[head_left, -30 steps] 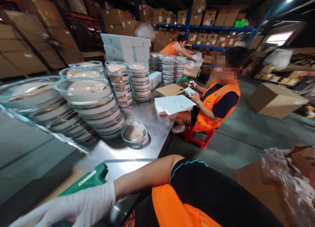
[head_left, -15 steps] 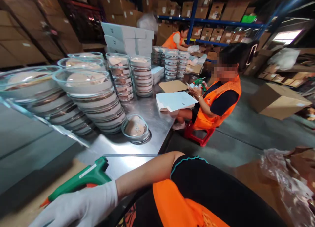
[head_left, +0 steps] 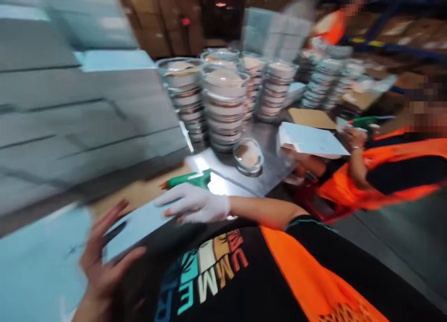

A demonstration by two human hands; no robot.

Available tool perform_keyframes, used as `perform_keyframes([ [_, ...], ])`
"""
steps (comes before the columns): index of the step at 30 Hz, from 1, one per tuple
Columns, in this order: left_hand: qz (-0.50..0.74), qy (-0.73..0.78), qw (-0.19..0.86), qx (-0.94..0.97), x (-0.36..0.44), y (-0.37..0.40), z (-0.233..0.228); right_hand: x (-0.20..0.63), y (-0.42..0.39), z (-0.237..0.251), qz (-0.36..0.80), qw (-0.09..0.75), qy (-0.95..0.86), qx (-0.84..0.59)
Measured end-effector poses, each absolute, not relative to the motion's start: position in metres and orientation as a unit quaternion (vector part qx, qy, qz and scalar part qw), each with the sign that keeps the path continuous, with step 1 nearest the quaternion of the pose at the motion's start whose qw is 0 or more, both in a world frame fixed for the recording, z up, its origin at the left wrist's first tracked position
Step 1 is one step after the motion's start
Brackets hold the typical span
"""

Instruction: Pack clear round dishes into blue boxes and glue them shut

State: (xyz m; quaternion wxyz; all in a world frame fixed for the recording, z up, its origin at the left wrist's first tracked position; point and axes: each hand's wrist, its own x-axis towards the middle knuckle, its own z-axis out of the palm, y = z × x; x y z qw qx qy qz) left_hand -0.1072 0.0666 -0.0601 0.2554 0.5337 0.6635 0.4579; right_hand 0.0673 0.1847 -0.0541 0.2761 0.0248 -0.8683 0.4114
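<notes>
Left hand (head_left: 104, 261) bare, fingers spread flat on pale blue sheet (head_left: 139, 224) at worktop (head_left: 240, 177) edge — gloved right hand (head_left: 193, 204) fingers released on same sheet, green glue gun (head_left: 188, 178) just beyond.

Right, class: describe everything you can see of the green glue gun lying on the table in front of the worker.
The green plastic glue gun lies on its side across the steel table, its orange nozzle tip pointing left over a brown cardboard sheet. A pale strip runs along its barrel. Motion blur hides finer detail. The white-gloved right hand rests just in front of it on a pale blue flat box; whether the glove touches the gun cannot be told. The bare left hand is apart from it.
</notes>
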Motion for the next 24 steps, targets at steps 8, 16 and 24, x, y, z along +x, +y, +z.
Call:
perform_keyframes([
  [8, 0.555, 0.417, 0.037, 0.719, -0.17, 0.044, -0.069, 0.084, 0.19, -0.052, 0.343, 0.32, -0.882, 0.055],
  [16, 0.543, 0.374, 0.021, 0.752, -0.172, 0.046, -0.061, 0.081, 0.185, -0.049, 0.317, 0.354, -0.876, 0.078],
  [24, 0.572, 0.371, 0.015, 0.731, -0.167, 0.045, -0.062, 0.088, 0.17, -0.082, 0.496, 0.229, -0.82, -0.168],
])
